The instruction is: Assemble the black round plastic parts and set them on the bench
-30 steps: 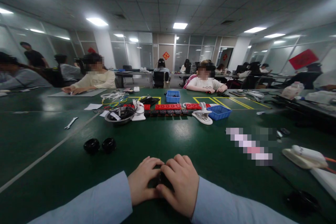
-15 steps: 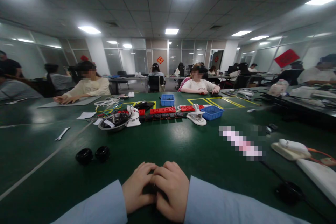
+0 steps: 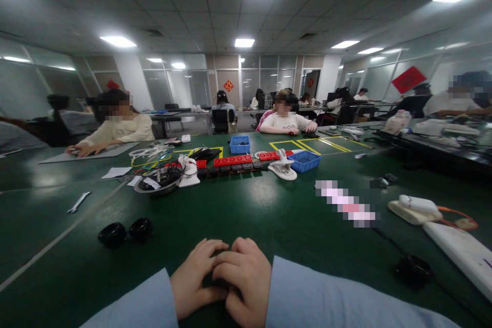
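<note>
My left hand [image 3: 198, 277] rests on the green table [image 3: 154, 261] at the bottom of the view, its fingers extended and slightly bent. Beside it lies my right hand [image 3: 248, 279], whose loosely bent fingers meet and partly overlap the left fingers. A dark gap shows between the two thumbs and palms. Neither hand visibly holds anything, and the undersides of the fingers are hidden. Two black round parts [image 3: 112, 234] sit nearest, to the left of my left hand. Light blue sleeves cover both forearms.
A wrench [image 3: 79, 202] lies at left. Ahead are a metal bowl [image 3: 154, 189] of black cables, red and black strips [image 3: 232, 160], a white clip base [image 3: 283, 168] and a blue bin [image 3: 305, 161]. A black round part [image 3: 414, 270] with a cable lies right. Co-workers sit across.
The head view has turned slightly to the right, so the table items appear shifted left. My hands stay together in nearly the same pose.
</note>
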The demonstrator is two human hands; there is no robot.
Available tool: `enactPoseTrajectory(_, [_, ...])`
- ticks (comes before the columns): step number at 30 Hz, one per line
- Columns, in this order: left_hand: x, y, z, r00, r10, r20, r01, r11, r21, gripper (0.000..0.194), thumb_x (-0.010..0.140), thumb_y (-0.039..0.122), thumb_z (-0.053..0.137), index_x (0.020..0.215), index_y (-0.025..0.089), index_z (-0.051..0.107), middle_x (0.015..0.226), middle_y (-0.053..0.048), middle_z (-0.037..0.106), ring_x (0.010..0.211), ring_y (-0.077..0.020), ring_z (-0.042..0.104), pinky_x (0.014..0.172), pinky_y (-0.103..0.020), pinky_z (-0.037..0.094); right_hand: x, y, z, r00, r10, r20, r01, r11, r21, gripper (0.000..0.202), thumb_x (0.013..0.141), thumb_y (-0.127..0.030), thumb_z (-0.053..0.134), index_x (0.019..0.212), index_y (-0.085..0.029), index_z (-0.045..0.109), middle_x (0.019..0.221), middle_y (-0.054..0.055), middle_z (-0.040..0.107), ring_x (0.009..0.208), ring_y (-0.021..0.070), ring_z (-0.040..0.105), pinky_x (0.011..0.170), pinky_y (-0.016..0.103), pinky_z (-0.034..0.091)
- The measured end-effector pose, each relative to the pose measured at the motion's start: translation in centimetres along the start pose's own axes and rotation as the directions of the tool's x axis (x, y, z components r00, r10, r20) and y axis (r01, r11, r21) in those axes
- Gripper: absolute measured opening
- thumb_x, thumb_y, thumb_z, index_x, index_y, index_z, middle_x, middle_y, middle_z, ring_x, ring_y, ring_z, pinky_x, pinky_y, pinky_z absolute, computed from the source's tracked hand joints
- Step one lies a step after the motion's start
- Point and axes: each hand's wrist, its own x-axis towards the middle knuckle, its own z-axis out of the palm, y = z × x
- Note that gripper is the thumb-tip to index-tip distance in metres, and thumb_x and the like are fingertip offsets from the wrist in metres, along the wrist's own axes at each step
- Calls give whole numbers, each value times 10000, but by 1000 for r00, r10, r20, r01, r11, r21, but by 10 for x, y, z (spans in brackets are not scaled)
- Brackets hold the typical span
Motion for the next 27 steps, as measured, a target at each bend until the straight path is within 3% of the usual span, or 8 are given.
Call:
enactPoseTrajectory(12, [-1, 6, -4, 1000, 3, 11, -3, 1000, -11, 437, 672, 358, 636, 1086, 252, 547, 1209, -59, 478, 1142, -277, 389, 1012, -491, 213, -2, 7, 9, 999, -38, -29, 39, 998, 41, 68, 610, -124, 489, 640, -180, 515, 843, -42, 626, 693, 142, 368, 583, 291, 247])
enactPoseTrajectory(17, [-1, 9, -4, 1000, -23, 19, 22, 1000, 22, 506, 627, 204, 635, 1118, 268, 531, 1237, -50, 459, 1163, -275, 369, 1014, -501, 201, -4, 10, 24, 987, -83, -141, 97, 991, 97, 116, 681, -124, 496, 586, -188, 516, 762, -61, 633, 703, 138, 387, 602, 299, 240])
enactPoseTrajectory(21, [-1, 8, -4, 999, -22, 24, 22, 1000, 19, 501, 647, 202, 612, 1138, 251, 522, 1228, -62, 467, 1166, -266, 368, 1016, -495, 202, -6, 11, 35, 975, -111, -192, 136, 983, 125, 198, 728, -134, 483, 538, -188, 501, 622, -57, 616, 685, 133, 391, 618, 304, 246])
enactPoseTrajectory(24, [-1, 7, -5, 999, -26, 30, 25, 1000, 10, 468, 663, 232, 612, 1124, 240, 533, 1227, -65, 468, 1168, -274, 364, 1019, -496, 198, -6, 9, 34, 965, -119, -235, 158, 975, 155, 198, 709, -122, 447, 527, -188, 489, 577, -55, 607, 658, 132, 382, 599, 304, 244])
enactPoseTrajectory(27, [-2, 5, -5, 1000, -1, 30, 0, 1000, 9, 474, 674, 244, 605, 1140, 264, 515, 1235, -55, 464, 1166, -279, 368, 1015, -500, 203, -4, 4, 24, 928, -92, -362, 177, 962, 207, 149, 667, -130, 390, 578, -191, 493, 603, -46, 604, 649, 130, 393, 599, 300, 259])
